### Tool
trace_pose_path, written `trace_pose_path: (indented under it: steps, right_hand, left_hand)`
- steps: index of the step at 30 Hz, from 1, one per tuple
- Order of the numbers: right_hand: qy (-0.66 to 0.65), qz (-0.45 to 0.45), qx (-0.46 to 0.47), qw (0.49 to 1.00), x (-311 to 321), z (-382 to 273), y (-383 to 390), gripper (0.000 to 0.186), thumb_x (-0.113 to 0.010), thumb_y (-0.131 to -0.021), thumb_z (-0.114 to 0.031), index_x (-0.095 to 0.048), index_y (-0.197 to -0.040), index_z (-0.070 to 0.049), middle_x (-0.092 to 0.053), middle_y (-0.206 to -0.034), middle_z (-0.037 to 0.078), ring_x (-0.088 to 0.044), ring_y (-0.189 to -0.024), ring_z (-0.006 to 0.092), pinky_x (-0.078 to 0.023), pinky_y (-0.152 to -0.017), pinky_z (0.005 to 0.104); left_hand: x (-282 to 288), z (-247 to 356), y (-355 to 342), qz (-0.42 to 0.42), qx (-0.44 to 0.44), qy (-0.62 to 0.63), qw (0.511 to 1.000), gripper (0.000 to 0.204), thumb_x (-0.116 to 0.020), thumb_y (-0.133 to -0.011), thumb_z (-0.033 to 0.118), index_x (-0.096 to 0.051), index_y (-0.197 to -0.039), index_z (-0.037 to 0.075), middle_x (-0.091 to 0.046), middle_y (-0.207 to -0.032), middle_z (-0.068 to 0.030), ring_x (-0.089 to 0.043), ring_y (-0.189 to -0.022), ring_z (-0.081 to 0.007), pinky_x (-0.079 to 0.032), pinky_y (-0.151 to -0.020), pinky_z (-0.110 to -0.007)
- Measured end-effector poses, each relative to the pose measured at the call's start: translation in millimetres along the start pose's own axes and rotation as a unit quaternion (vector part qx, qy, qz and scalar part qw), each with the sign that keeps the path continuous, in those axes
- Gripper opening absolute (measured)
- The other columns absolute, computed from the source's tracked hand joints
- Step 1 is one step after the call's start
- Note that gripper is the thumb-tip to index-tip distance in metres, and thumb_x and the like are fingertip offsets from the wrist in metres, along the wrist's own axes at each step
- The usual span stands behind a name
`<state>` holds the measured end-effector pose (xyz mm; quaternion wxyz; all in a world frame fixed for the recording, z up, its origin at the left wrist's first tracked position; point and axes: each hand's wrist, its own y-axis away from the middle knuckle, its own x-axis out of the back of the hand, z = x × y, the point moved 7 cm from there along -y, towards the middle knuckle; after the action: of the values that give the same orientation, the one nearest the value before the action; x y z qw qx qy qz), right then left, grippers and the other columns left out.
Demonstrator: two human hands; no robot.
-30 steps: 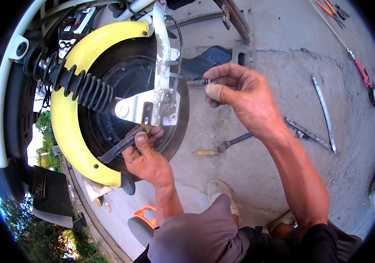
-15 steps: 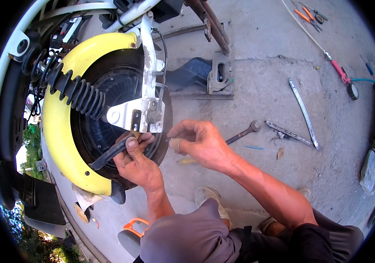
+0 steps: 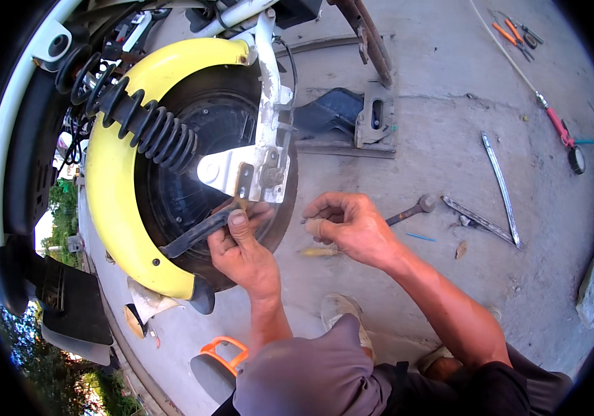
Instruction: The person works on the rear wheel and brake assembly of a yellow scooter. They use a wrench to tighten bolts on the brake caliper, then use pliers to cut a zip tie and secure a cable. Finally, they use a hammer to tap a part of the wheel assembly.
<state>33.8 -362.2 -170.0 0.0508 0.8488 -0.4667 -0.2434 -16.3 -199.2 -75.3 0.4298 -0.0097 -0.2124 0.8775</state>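
Observation:
My left hand [image 3: 245,256] grips a dark bracket bar [image 3: 196,237] against the lower side of the white mount plate [image 3: 224,170], over the scooter's black wheel [image 3: 165,218]. The coil-spring shock [image 3: 148,132] runs to that plate, inside a yellow fender [image 3: 106,204]. To the wheel's right, my right hand [image 3: 342,229] pinches something small at its fingertips, which is too small to make out. A wrench [image 3: 415,209] lies on the concrete just beyond it, and a yellow-handled tool [image 3: 316,252] is partly behind it.
Two metal levers [image 3: 498,184] and orange-handled pliers [image 3: 508,36] lie at the right, near a pink inflator [image 3: 560,126] with gauge and hose. A metal stand with a base plate [image 3: 378,145] is at the top. An orange-handled stool [image 3: 212,371] is at lower left.
Since a second ago my right hand has come down and toward me, away from beside the white frame tube. My left hand still holds the bar in the same spot.

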Motion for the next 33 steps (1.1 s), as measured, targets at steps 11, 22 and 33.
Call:
trace_pose_path:
  steps: [11, 22, 33]
  right_hand:
    - [0.395, 0.201, 0.076, 0.893, 133.8, 91.5, -31.4, 0.020, -0.068, -0.087, -0.007, -0.073, -0.104, 0.001, -0.074, -0.099, 0.028, -0.072, -0.097, 0.0465, -0.058, -0.087, 0.0522]
    - [0.098, 0.259, 0.162, 0.947, 141.6, 29.4, -55.7, 0.019, -0.074, -0.094, -0.012, -0.074, -0.105, 0.002, -0.075, -0.089, 0.010, -0.071, -0.082, 0.0179, -0.058, -0.078, 0.0345]
    - [-0.287, 0.052, 0.135, 0.947, 3.8, -43.8, -51.1, 0.023, -0.068, -0.100, -0.008, -0.065, -0.118, 0.008, -0.074, -0.095, 0.009, -0.068, -0.086, 0.0116, -0.057, -0.078, 0.0274]
  left_hand:
    - [-0.4, -15.9, 29.8, -0.025, 0.048, -0.029, 0.998, 0.025, -0.062, -0.108, 0.014, -0.055, -0.123, -0.005, -0.067, -0.109, -0.0154, -0.071, -0.093, -0.0205, -0.065, -0.078, -0.035]
    - [-41.6, 23.4, 30.4, -0.116, -0.304, -0.373, 0.869, 0.043, -0.080, -0.092, 0.004, -0.064, -0.130, -0.005, -0.069, -0.102, -0.0142, -0.071, -0.080, -0.0224, -0.058, -0.063, -0.032]
    - [-52.8, 14.4, -3.0, -0.099, -0.267, -0.430, 0.857, 0.044, -0.078, -0.091, -0.006, -0.066, -0.133, 0.000, -0.047, -0.055, 0.0005, -0.044, -0.051, -0.0068, -0.038, -0.054, -0.022]
